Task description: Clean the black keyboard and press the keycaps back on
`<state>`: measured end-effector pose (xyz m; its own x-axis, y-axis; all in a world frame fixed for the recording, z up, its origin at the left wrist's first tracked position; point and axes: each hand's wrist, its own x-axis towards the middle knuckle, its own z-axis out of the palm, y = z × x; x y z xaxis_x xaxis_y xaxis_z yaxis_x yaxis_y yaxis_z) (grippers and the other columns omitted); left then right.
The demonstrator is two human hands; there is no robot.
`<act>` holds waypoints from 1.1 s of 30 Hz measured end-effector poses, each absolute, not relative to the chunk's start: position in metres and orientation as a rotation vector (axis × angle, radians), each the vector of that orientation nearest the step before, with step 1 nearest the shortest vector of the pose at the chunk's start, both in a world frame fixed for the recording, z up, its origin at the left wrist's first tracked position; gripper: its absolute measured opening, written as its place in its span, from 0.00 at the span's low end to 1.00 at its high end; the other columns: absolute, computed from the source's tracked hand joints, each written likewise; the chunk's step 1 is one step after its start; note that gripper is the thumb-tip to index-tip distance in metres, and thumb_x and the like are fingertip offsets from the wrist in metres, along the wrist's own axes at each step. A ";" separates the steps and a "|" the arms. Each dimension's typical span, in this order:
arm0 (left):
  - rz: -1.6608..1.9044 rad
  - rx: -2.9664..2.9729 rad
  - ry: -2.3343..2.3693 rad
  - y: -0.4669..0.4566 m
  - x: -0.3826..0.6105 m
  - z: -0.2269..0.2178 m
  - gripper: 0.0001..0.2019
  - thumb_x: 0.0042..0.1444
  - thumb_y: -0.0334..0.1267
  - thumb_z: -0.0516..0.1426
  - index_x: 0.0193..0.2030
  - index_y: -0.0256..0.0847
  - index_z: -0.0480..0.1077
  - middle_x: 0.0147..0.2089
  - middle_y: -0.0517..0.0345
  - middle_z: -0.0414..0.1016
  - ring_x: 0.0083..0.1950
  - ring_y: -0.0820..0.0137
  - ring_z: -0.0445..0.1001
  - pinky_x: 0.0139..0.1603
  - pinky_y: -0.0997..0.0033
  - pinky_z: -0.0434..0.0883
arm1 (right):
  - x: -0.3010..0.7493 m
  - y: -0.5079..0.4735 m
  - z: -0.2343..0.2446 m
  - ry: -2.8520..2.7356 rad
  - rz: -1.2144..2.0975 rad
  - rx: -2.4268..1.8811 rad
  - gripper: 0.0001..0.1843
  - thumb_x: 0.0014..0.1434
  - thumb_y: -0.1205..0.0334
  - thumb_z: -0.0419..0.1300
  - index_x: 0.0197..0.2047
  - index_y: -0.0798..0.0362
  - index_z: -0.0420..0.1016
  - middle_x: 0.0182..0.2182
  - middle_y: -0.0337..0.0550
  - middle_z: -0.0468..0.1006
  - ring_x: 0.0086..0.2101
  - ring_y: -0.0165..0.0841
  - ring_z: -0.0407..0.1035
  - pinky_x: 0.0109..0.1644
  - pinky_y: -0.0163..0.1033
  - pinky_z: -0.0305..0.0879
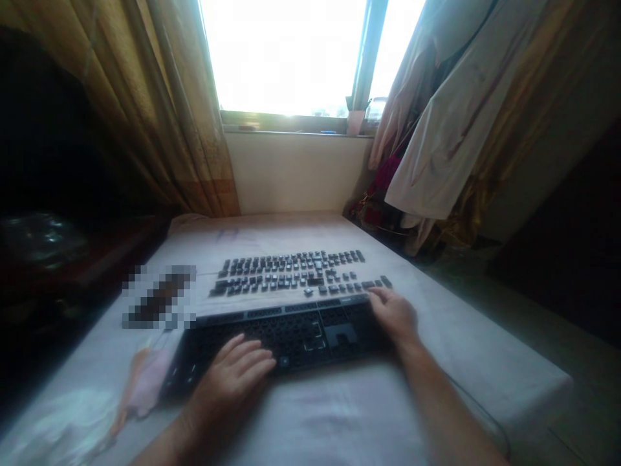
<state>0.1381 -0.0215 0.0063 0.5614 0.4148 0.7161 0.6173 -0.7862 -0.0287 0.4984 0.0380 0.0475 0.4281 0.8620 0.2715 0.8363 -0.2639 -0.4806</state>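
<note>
A black keyboard base (301, 333) with its keycaps removed lies on a white-covered surface (466, 349). My left hand (233, 382) rests flat on the keyboard's left part, fingers stretched out and holding nothing. At the keyboard's far right corner my right hand (394, 314) is curled, its fingertips touching the edge near the loose keys; whether it grips a key is unclear. Several loose black keycaps (291, 272) are laid out in rows just beyond the keyboard.
A pale pink cloth (145, 382) lies left of the keyboard. A pixelated patch (160, 296) hides something at the left. Curtains (179, 103) flank a bright window (291, 58); garments (451, 129) hang at right. The surface's edge drops to the floor on the right.
</note>
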 end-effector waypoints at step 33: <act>-1.189 -2.497 -0.864 -0.023 0.144 0.002 0.18 0.71 0.32 0.45 0.48 0.46 0.77 0.47 0.62 0.81 0.57 0.71 0.75 0.74 0.57 0.53 | 0.408 0.111 0.083 -2.579 0.001 -1.680 0.10 0.58 0.65 0.67 0.44 0.46 0.85 0.44 0.46 0.82 0.44 0.42 0.76 0.47 0.43 0.70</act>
<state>0.1435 -0.0225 0.0021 0.4931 0.4075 0.7686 0.6055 -0.7952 0.0331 0.4081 0.1113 0.0834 -0.4026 0.9138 0.0531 0.9138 0.4046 -0.0357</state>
